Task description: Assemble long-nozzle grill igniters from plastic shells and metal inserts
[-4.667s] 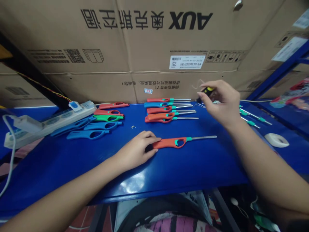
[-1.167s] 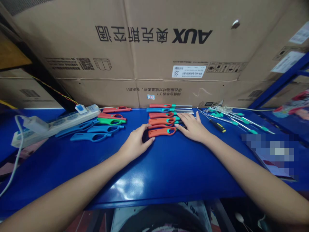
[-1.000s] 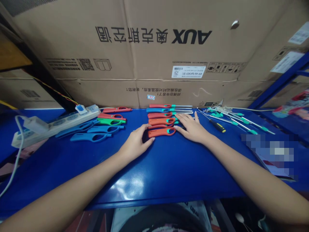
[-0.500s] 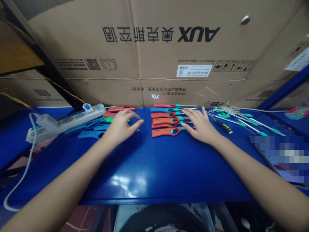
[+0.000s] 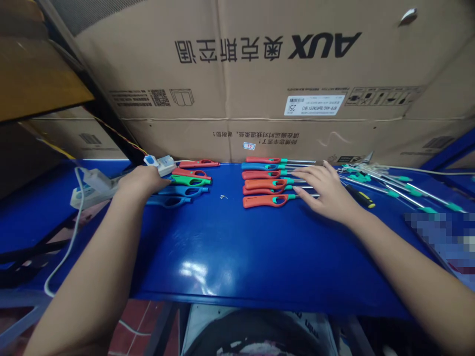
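Observation:
My left hand (image 5: 139,183) is at the left, over the near ends of blue handles (image 5: 170,200) and beside a green handle (image 5: 191,181); its fingertips are mostly hidden. Red handles (image 5: 198,163) lie just behind. My right hand (image 5: 326,190) has its fingers spread over the metal rods of a stacked row of lighters. In that row are orange lighters (image 5: 260,200), red ones (image 5: 260,175) and a blue one (image 5: 260,166), their rods pointing right. Nothing is gripped in the right hand.
A white power strip (image 5: 91,196) with plugs and cables is at the left. Loose rods with green parts (image 5: 411,189) and a black-yellow screwdriver (image 5: 365,199) lie at the right. A cardboard box (image 5: 241,104) stands behind the blue table (image 5: 230,257).
My left hand has moved left, from beside the handles' right ends to over their left part. My right hand remains over the rods. The camera view has shifted slightly.

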Action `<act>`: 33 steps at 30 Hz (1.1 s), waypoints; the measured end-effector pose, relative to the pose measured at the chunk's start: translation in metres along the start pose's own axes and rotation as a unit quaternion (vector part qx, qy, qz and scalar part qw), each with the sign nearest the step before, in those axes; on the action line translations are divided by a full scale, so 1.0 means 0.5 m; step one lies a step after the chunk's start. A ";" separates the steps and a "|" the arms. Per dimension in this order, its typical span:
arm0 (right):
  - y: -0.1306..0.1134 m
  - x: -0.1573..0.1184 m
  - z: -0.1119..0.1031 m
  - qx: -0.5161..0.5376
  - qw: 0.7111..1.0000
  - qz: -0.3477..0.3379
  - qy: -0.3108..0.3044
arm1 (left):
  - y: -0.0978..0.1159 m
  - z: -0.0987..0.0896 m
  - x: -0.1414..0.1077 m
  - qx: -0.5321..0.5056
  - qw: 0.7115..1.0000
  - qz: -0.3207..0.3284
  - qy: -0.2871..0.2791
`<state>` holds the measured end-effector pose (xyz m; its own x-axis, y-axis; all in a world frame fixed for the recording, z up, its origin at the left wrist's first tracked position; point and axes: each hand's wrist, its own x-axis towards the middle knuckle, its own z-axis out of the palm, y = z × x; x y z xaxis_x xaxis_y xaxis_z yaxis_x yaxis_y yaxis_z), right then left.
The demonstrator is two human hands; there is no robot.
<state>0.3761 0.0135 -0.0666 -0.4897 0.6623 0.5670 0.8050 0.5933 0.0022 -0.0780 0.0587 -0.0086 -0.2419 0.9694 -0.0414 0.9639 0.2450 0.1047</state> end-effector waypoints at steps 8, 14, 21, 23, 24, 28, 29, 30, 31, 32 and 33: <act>-0.002 0.004 -0.017 -0.005 0.998 -0.053 0.039 | 0.005 0.016 0.005 0.078 0.994 -0.029 -0.066; -0.003 0.005 -0.024 -0.003 0.997 -0.062 0.040 | 0.020 0.001 -0.021 0.056 0.997 -0.046 -0.008; -0.032 0.012 -0.040 0.009 0.995 -0.076 0.060 | 0.089 -0.028 -0.084 -0.035 0.978 0.082 0.191; -0.064 0.012 -0.048 0.029 0.994 -0.090 0.057 | 0.128 -0.009 -0.118 -0.059 0.963 0.156 0.211; -0.082 0.011 -0.051 0.044 0.992 -0.102 0.059 | 0.149 0.008 -0.140 -0.071 0.951 0.208 0.215; -0.147 0.000 -0.053 0.121 0.979 -0.162 0.007 | 0.218 0.094 -0.237 -0.114 0.816 0.534 0.191; -0.157 -0.003 -0.050 0.137 0.976 -0.170 -0.027 | 0.229 0.113 -0.258 -0.116 0.792 0.573 0.176; -0.164 -0.005 -0.047 0.151 0.971 -0.173 -0.069 | 0.237 0.131 -0.273 -0.124 0.776 0.595 0.169; -0.167 -0.006 -0.044 0.164 0.964 -0.173 -0.118 | 0.242 0.145 -0.284 -0.135 0.764 0.610 0.164; -0.168 -0.007 -0.040 0.173 0.955 -0.172 -0.169 | 0.246 0.157 -0.289 -0.146 0.753 0.621 0.159; -0.167 -0.006 -0.036 0.180 0.945 -0.168 -0.215 | 0.248 0.167 -0.289 -0.156 0.742 0.635 0.145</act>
<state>0.3165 -0.0463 -0.0538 -0.8508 0.4873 0.1966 0.4513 0.8693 -0.2018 0.0855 -0.0521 -0.0724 0.7826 0.3729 0.4985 0.3728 -0.9220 0.1043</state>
